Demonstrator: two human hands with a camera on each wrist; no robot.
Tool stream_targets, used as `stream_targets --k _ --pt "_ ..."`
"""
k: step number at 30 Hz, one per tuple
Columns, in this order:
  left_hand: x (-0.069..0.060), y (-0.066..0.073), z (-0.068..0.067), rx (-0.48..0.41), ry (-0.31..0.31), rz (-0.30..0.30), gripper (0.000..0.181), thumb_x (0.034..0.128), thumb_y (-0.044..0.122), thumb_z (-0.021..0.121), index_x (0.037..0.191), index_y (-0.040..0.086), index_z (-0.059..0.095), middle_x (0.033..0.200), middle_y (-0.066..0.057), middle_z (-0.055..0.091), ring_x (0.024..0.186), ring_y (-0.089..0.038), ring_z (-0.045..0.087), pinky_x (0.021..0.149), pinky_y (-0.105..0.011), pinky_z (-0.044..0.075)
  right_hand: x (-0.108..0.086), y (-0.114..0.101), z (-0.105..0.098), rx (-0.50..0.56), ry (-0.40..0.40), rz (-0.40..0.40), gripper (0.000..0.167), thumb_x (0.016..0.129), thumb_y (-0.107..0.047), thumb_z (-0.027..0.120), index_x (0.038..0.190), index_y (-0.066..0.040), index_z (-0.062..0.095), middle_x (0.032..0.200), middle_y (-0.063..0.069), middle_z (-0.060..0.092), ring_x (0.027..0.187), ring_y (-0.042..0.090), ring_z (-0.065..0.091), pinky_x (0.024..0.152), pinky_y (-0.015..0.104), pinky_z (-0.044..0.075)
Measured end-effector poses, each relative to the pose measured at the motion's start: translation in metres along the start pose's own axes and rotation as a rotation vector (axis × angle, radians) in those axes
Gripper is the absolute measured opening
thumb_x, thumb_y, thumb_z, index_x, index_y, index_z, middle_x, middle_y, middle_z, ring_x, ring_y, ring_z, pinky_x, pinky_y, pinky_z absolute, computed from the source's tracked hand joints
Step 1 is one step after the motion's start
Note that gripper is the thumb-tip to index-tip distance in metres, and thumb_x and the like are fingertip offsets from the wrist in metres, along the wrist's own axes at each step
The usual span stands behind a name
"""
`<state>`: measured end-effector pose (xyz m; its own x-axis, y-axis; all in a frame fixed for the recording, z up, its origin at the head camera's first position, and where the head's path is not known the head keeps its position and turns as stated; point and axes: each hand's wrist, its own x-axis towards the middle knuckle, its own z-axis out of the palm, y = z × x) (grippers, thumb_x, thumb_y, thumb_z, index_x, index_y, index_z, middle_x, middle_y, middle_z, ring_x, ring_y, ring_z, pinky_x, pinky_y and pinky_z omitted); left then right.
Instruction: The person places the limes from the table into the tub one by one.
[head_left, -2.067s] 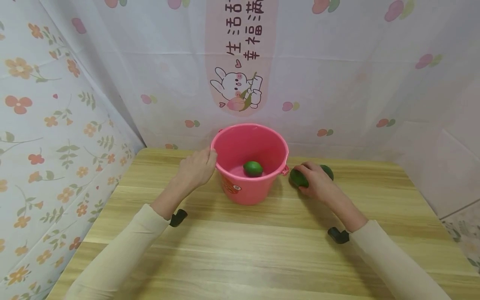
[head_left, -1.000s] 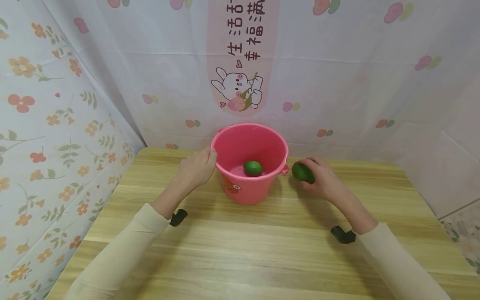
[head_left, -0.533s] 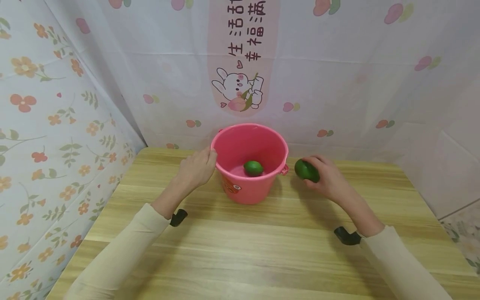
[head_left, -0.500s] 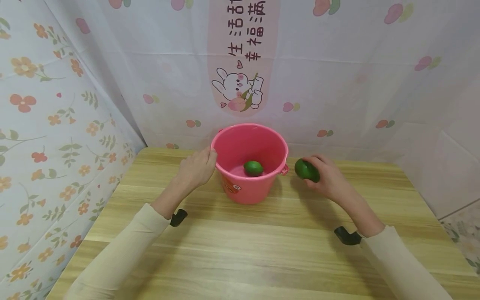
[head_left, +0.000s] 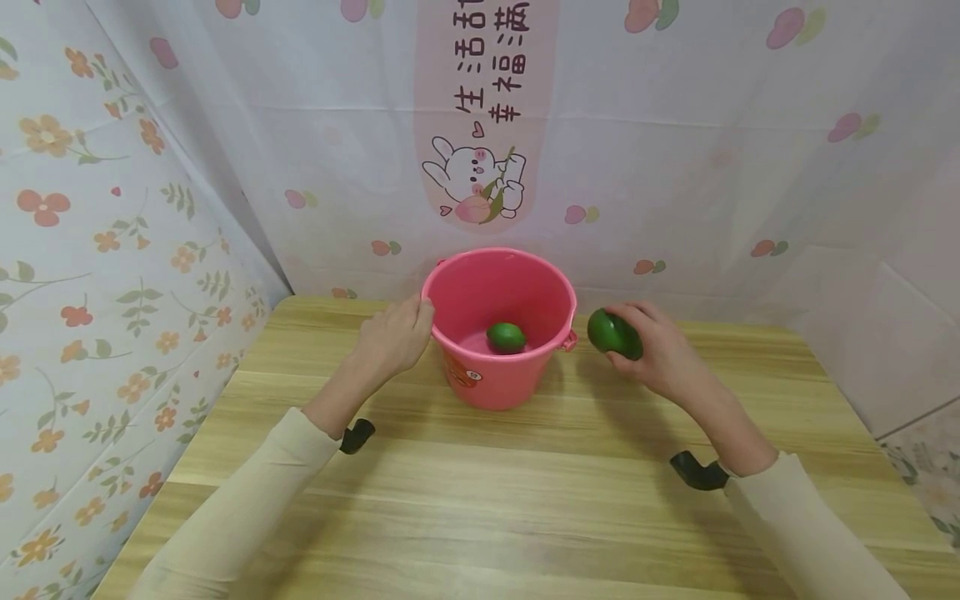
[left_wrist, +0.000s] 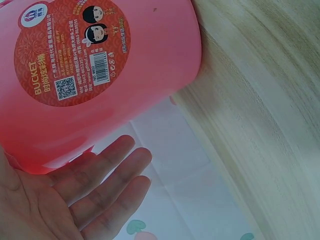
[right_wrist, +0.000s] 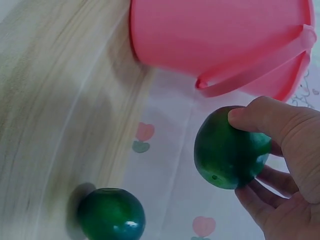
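A pink bucket (head_left: 495, 379) stands upright on the table with one green, lime-like fruit (head_left: 507, 337) at its bottom. My left hand (head_left: 393, 335) grips the bucket's left rim; in the left wrist view three fingers extend loosely beside the wall, and the thumb is out of sight there. To the right of the bucket, my right hand (head_left: 660, 350) holds a smooth, glossy green fruit (right_wrist: 227, 152) between thumb and fingertips, apart from the bucket. Another green fruit (right_wrist: 112, 215) lies on the table in the right wrist view; the right hand appears to hide it from the head view.
The wooden table (head_left: 450, 517) meets a patterned cloth backdrop (head_left: 675, 183) just behind the bucket. A floral cloth (head_left: 112, 275) hangs on the left. The bucket's pink handle (right_wrist: 260, 75) hangs down its side. Black curved pieces (head_left: 701, 472) sit at both wrists.
My right hand has picked up the green fruit from the table and drawn it slightly rightward and up. The left hand and bucket have stayed in place.
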<state>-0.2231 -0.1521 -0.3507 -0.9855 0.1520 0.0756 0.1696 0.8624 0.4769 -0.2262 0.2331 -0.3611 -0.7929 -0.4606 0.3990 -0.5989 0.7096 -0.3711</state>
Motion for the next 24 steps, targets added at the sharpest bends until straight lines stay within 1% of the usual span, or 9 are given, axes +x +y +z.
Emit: stream_targets --k 5,10,18,24 --pt "0.000 0.000 0.000 -0.006 0.007 0.005 0.044 0.1079 0.038 0.019 0.092 0.012 0.052 0.076 -0.008 0.052 0.067 -0.029 0.053 0.060 -0.046 0.043 0.001 -0.002 -0.003 0.005 0.025 -0.028 0.063 0.076 0.004 0.085 0.132 0.004 0.057 0.126 0.022 0.053 0.105 0.042 0.057 0.080 0.060 0.053" --pt "0.000 0.001 0.000 -0.004 0.008 0.004 0.044 0.1081 0.038 0.019 0.093 0.012 0.052 0.077 -0.008 0.052 0.067 -0.029 0.053 0.061 -0.046 0.043 0.002 -0.003 -0.006 -0.001 0.033 -0.032 0.062 0.076 0.003 0.085 0.132 0.004 0.057 0.127 0.022 0.052 0.106 0.042 0.056 0.080 0.060 0.053" --pt "0.001 0.001 0.001 -0.006 0.005 0.004 0.043 0.1086 0.037 0.020 0.094 0.012 0.052 0.077 -0.008 0.052 0.067 -0.029 0.053 0.060 -0.045 0.044 0.002 -0.005 -0.012 -0.012 0.036 -0.005 0.063 0.077 0.004 0.084 0.133 0.005 0.055 0.128 0.024 0.051 0.110 0.044 0.054 0.083 0.063 0.051" --pt "0.001 0.001 0.001 -0.006 0.009 0.004 0.042 0.1087 0.037 0.021 0.095 0.012 0.052 0.077 -0.008 0.052 0.067 -0.029 0.053 0.060 -0.045 0.044 0.003 -0.010 -0.016 -0.013 0.038 0.016 0.064 0.077 0.004 0.085 0.134 0.004 0.055 0.129 0.023 0.051 0.110 0.044 0.054 0.084 0.063 0.050"
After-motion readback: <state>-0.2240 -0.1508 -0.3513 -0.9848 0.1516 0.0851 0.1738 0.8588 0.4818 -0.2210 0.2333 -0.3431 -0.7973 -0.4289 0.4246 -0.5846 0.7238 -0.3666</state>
